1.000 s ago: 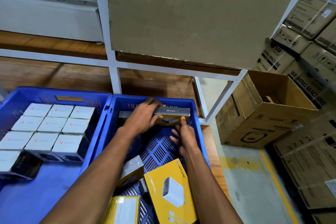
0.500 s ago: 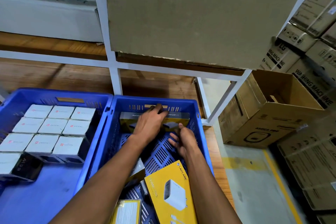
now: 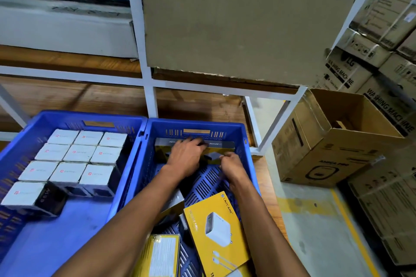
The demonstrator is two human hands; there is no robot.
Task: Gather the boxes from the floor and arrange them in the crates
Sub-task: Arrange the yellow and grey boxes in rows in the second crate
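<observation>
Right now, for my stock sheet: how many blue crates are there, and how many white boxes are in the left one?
Blue crates: 2
White boxes: 10
Total: 12

We see a wooden platform [image 3: 94, 99] carrying two blue crates side by side and touching: the left crate [image 3: 29, 132] and the right crate [image 3: 244, 139] (both slotted plastic). The white frame of a shelving rack [image 3: 150, 99] stands on the same boards behind them. To the right the wood gives way to a grey concrete floor [image 3: 315, 229] marked with a yellow painted line [image 3: 353, 229], where an open cardboard carton [image 3: 324, 141] sits beside stacked cartons [image 3: 387, 209]
</observation>
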